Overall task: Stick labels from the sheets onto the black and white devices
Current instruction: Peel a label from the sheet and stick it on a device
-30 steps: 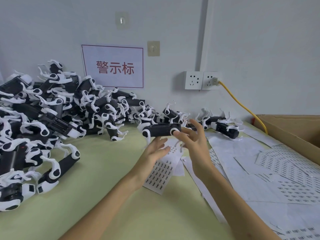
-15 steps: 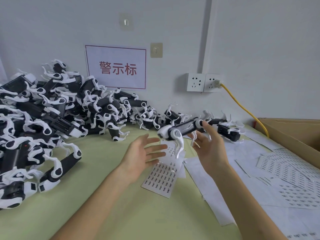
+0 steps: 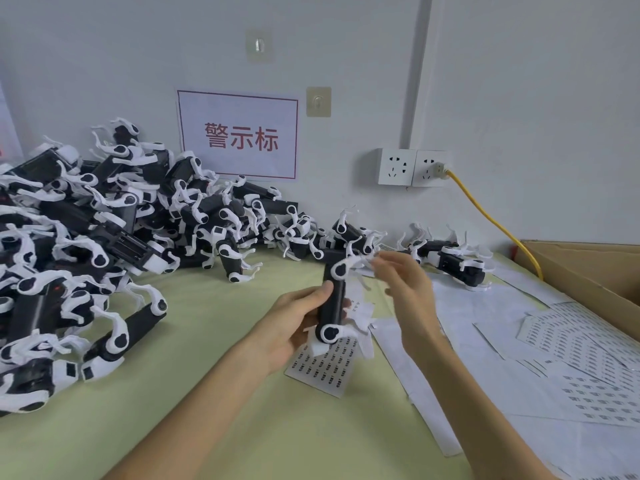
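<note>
Head view: your left hand [image 3: 298,323] grips the device [image 3: 336,282] upright over the near label sheet [image 3: 320,370], probably to bare a flat side for sticking; your right hand [image 3: 410,292], blurred, hovers loose-fingered just right, seemingly empty.

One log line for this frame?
left hand: grips device, upright above label sheet | right hand: at device's upper white leg, contact blurred | device pile: left side
</note>
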Demonstrator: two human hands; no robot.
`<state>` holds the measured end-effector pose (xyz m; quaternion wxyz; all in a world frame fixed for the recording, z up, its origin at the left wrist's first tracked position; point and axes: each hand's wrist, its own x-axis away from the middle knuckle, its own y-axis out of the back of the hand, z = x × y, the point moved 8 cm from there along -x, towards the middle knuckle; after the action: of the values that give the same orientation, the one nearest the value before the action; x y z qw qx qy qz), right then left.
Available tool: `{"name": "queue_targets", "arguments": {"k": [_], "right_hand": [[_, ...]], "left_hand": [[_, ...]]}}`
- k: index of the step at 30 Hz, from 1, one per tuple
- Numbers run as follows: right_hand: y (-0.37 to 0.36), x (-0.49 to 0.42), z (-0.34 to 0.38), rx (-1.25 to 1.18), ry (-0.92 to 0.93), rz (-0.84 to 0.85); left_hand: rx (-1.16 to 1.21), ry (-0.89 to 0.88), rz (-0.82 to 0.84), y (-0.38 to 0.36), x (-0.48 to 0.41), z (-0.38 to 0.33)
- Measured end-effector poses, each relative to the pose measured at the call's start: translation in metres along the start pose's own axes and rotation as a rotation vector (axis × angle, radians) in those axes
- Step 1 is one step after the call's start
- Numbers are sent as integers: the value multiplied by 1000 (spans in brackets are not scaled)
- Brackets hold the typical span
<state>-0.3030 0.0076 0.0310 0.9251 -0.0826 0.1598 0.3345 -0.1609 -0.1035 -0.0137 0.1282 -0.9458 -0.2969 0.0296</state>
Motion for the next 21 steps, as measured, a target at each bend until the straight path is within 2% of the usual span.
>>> {"name": "queue_targets", "arguments": {"k": [2, 3, 7, 11, 17, 21], "right_hand": [[14, -4, 2, -49, 2, -89], [15, -6, 3, -73, -18, -65], [-7, -1, 7, -106, -55, 231], [-30, 11, 10, -21, 10, 370], [-37, 14, 5, 30, 37, 381], [-34, 13, 8, -13, 46, 364]], "left_hand": [[91, -4, -19, 5, -1, -4], [137, 0, -29, 7, -1, -5], [197, -7, -65, 5, 0, -6], [133, -42, -84, 2, 2, -6], [23, -76, -119, 0, 4, -6], [115, -53, 33, -12, 7, -8]]}}
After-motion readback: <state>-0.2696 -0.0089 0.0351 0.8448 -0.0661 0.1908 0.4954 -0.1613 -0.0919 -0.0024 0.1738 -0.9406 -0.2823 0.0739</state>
